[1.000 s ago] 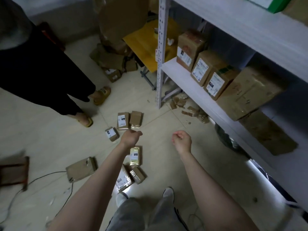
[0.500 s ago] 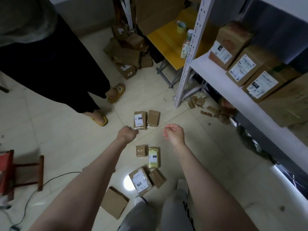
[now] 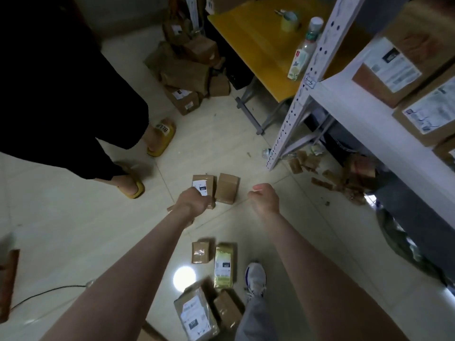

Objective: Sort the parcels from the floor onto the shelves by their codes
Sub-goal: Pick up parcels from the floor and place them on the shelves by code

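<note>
Within the last second the view has tipped down and both arms have reached toward the floor; the left hand now overlaps the near end of a labelled parcel, which lies on the floor left of the shelf post, just beside a plain parcel; its fingers are hidden, so a grip cannot be told; the right hand hangs clenched, grasping nothing; a pickup looks about to begin; 4 other parcels lie farther from the post.

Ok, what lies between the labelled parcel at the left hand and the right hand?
A plain brown parcel on the floor, right beside the labelled parcel; the right hand hangs past it. Head view.
</note>
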`<state>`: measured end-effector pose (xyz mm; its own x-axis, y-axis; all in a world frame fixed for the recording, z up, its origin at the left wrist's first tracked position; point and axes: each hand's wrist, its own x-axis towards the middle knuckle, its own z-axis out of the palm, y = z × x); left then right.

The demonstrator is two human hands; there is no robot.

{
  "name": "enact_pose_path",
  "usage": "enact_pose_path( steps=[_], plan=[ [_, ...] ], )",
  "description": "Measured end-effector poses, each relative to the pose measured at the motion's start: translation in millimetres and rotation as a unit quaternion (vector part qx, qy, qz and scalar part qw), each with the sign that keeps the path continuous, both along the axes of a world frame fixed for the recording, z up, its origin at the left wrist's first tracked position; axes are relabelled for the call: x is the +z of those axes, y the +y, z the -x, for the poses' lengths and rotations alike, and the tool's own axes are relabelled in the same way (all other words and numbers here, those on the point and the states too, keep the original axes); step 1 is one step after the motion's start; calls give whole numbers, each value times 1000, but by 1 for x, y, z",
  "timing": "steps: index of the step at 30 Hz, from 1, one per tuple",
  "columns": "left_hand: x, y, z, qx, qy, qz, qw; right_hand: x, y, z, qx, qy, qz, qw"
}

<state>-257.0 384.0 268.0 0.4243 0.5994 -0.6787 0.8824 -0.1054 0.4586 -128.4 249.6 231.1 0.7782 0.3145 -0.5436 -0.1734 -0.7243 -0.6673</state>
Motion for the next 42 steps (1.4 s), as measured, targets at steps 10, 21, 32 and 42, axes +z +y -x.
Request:
enact_pose_path(
  steps=[10, 21, 32, 42],
  plan=[
    [-190, 37, -76, 23, 28, -37, 999, -170, 55, -59, 15, 22, 57, 998],
    [-383, 34, -149, -18, 82, -103, 991, -340, 42, -134, -73, 43, 33, 996],
    [-516, 27, -183, 29, 127, -152, 980, -436, -8, -169, -77, 66, -11, 995],
    [-369, -26, -175, 116, -124, 48, 984, -303, -32, -138, -142, 83, -42, 986]
  ],
)
